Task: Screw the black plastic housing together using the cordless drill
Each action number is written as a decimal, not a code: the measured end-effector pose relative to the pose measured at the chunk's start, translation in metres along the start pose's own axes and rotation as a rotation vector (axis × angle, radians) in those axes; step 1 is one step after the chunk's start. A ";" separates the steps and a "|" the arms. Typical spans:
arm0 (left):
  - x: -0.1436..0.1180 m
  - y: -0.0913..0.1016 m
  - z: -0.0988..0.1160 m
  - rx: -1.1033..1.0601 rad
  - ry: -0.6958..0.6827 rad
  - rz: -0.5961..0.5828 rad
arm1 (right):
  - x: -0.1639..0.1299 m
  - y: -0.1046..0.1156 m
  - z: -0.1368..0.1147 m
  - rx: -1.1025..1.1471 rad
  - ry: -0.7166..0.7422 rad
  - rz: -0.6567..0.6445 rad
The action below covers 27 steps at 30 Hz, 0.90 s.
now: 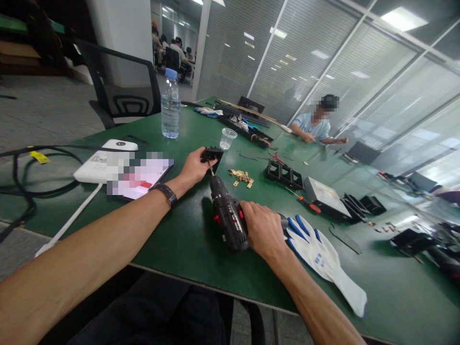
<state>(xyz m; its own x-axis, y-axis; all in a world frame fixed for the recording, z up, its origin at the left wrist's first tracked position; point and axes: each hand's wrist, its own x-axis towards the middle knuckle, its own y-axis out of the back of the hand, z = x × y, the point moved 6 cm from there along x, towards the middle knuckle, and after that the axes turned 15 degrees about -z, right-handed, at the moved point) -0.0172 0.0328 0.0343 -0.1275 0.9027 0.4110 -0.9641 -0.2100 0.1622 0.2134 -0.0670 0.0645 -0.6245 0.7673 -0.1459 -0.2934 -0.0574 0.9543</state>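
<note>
My left hand point(194, 167) is closed on a small black plastic part point(214, 155), held a little above the green table point(187, 230). My right hand point(264, 225) grips the handle of a black cordless drill point(229, 215) with red accents. The drill points away from me, and its bit meets or nearly meets the black part; I cannot tell which. Just beyond the drill lies a loose pile of small brass-coloured metal pieces point(241, 177). A clear plastic cup point(227, 139) stands behind the black part. Beside my right hand rests a white work glove with blue edging point(319, 254).
At left are a phone point(153, 177), a white box-shaped device point(97, 165) with cables, and an upright water bottle point(170, 108). Black frames point(283, 175), an orange-handled screwdriver point(305, 203) and an open box point(327, 196) lie right. Another person point(312, 125) sits across.
</note>
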 end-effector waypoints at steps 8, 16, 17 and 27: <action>0.000 0.000 0.000 -0.004 0.007 -0.006 | 0.000 0.000 0.001 0.018 -0.004 0.007; 0.000 -0.001 0.000 0.000 0.000 -0.013 | 0.000 0.000 0.001 0.013 0.013 0.013; 0.000 0.000 0.001 0.001 -0.003 -0.013 | 0.000 0.000 0.000 0.012 0.013 0.008; 0.000 0.000 0.001 0.005 -0.004 -0.010 | 0.000 0.001 0.001 0.029 -0.003 -0.003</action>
<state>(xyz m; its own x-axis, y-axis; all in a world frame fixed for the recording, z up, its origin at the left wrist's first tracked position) -0.0175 0.0327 0.0354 -0.1167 0.9035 0.4125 -0.9642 -0.2027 0.1711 0.2135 -0.0667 0.0656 -0.6212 0.7695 -0.1483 -0.2741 -0.0361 0.9610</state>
